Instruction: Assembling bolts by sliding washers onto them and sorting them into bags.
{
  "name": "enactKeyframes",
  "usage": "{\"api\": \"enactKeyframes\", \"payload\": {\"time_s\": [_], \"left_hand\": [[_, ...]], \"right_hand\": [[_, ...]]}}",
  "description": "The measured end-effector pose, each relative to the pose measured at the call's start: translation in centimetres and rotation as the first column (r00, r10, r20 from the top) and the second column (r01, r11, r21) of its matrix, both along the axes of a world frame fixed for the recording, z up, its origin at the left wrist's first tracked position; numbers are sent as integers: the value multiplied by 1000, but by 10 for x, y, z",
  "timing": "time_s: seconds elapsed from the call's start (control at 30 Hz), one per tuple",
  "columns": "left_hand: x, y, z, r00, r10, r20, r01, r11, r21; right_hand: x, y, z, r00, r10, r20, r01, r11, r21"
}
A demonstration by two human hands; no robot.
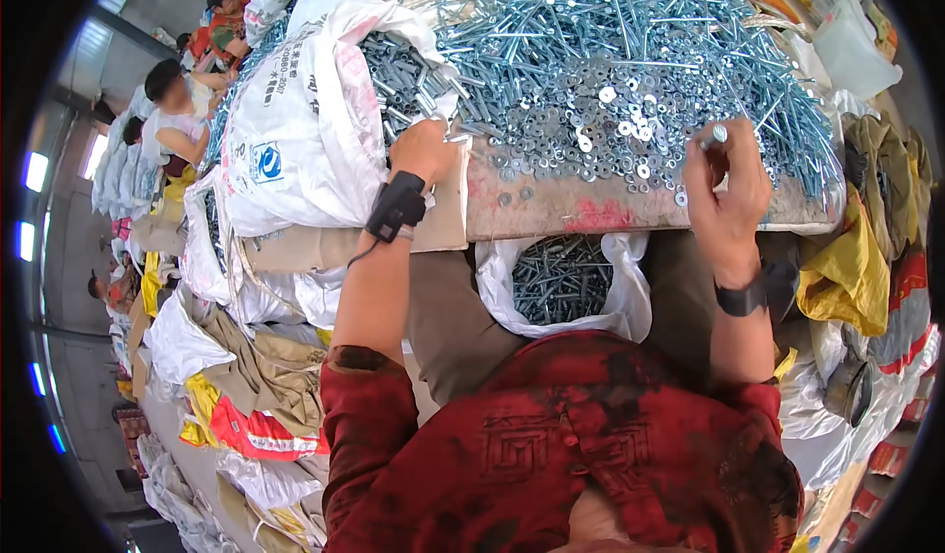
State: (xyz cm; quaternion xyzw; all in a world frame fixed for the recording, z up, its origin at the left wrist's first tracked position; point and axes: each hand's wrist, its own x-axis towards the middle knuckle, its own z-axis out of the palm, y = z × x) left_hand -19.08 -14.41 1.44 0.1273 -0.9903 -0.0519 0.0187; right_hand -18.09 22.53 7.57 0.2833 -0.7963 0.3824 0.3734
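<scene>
Pinching a small silvery bolt (717, 136) between the fingertips of the right hand (726, 191), closed narrowly around it, at about two o'clock from the picture's middle. Reaching with the left hand (423, 151) at eleven o'clock, fingers curled down into loose hardware at the pile's edge; whether anything is gripped there cannot be told. Wearing a black wrist device (397, 205) on the left arm and a black band (740, 298) on the right.

Lying just at ten o'clock of the right hand, a scatter of flat washers (615, 125) among a broad heap of long zinc-coloured bolts (630, 31), covering a worn board surface (551, 208) with a reddish stain along its near edge. Leaning at the left hand's nine o'clock, a white woven sack (295, 130), opening onto darker bolts. Hanging below the surface at six o'clock of both hands, a white plastic bag (561, 277) holding finished bolts. Crowding the room at nine o'clock, more sacks and cloth bundles, with other people (177, 110) sitting at eleven o'clock.
</scene>
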Motion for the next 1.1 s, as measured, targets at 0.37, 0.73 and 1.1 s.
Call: {"api": "enactKeyframes", "payload": {"time_s": [0.37,0.73,1.1], "left_hand": [[7,-1,-3,963,8,-268,43,982,184],[131,136,12,975,-101,-198,102,-591,800],[177,177,36,979,-174,-103,59,-239,969]], "right_hand": [[52,23,-13,988,146,46,-136,977,-166],[89,31,16,849,512,134,-301,677,-672],[113,26,27,795,602,81,-336,547,-767]]}}
